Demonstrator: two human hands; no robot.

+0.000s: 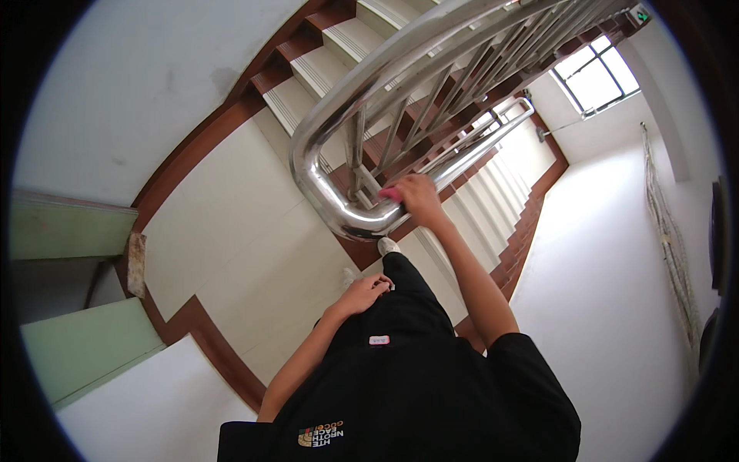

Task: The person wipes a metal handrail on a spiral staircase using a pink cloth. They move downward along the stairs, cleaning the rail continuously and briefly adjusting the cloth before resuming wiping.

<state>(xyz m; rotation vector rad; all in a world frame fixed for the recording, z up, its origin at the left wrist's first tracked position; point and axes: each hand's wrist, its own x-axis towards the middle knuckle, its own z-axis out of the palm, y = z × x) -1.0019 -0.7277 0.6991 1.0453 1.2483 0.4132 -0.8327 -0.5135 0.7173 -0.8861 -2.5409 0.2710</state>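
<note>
My right hand (420, 199) is around the polished stainless-steel handrail (369, 218), just past its rounded bend. Pressed against the metal under those fingers is a pink cloth (390, 193), mostly hidden by the hand. Lower down, my left hand (368, 293) hangs in front of my black trousers (413, 306), its fingers loosely curled. A small pale thing (392, 286) shows at its fingertips; whether the hand holds it cannot be made out.
Steps (314, 75) climb beyond the rail, and another flight (482, 211) descends at right. Steel balusters (398, 130) stand inside the bend. Pale landing tiles (231, 190) lie underfoot. A green door (95, 335) is at left; bundled cables (664, 231) hang along the right wall.
</note>
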